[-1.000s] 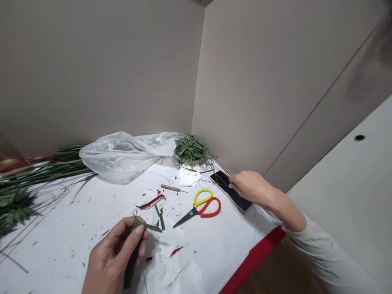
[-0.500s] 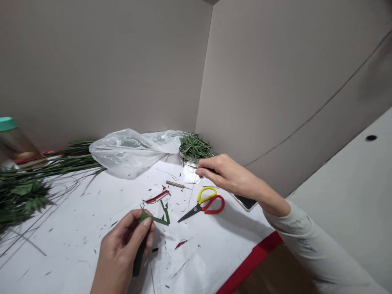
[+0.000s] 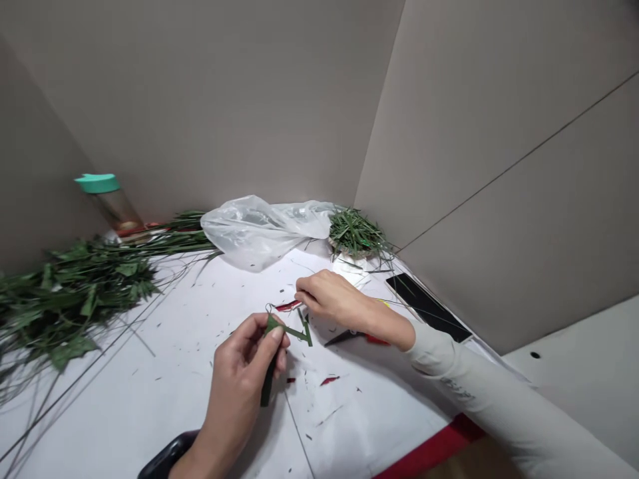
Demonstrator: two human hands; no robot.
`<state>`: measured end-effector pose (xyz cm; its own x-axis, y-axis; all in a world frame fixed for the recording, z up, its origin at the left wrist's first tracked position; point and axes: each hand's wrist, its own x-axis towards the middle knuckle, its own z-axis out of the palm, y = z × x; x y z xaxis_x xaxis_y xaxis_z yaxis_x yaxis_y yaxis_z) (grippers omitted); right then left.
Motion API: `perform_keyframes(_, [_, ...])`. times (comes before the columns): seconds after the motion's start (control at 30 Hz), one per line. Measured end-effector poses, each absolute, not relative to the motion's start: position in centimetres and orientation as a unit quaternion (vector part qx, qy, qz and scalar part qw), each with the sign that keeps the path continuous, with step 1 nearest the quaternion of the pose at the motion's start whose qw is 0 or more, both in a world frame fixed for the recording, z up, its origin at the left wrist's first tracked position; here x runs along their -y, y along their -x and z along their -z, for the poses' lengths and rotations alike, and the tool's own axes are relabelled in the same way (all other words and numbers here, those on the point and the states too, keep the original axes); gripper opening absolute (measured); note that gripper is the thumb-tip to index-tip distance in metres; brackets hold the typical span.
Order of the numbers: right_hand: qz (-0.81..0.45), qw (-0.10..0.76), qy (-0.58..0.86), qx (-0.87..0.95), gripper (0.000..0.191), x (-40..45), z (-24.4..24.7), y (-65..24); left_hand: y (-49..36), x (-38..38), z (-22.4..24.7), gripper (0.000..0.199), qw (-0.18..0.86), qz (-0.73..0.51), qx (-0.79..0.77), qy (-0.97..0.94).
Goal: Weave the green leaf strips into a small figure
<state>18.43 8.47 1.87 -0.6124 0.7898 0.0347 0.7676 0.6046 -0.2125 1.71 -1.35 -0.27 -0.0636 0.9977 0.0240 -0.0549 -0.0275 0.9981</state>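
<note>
Green, flat and leaf-like, a narrow folded strip (image 3: pixel 294 330) is held to the left of the steel-bladed scissors with red and yellow handles (image 3: pixel 344 336), above a white sheet-like table cover (image 3: pixel 190 399). The folded head of the strip is pinched between thumb and fingers of the left hand (image 3: pixel 238 362), with a thin loop left showing above the pinch, one narrow end pointed towards the scissors and a wider tail hung below the fingers. The fingers of the right hand (image 3: pixel 329 294) are drawn together beyond the scissors, near a slim red-and-white scrap (image 3: pixel 288 306); whether anything is pinched there cannot be told. The scissor handles are largely hidden by the right forearm. Very little weight is to be expected of the strip; it is judged springy along its length, soft across its width, perhaps slightly slick, and liable to be split along the grain or creased if bent hard. It is best gripped flat at the folded head, where the layers seem to be gathered, with light pressure from the finger pads; if only the tail or the fine loop were held, the folds could be loosened.
</note>
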Motion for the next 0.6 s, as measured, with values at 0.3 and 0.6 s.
perform_keyframes(0.3, [-0.115, 0.242, 0.434, 0.86, 0.017, -6.2, 0.1, -18.3, -1.5, 2.1, 0.2, 0.012, 0.467, -0.599, -0.48, -0.44])
perform_keyframes(0.6, [-0.182, 0.44, 0.333, 0.814, 0.016, 1.5, -1.5, -19.3, -2.6, 3.1, -0.3, 0.009, 0.389, -0.646, -0.511, -0.413])
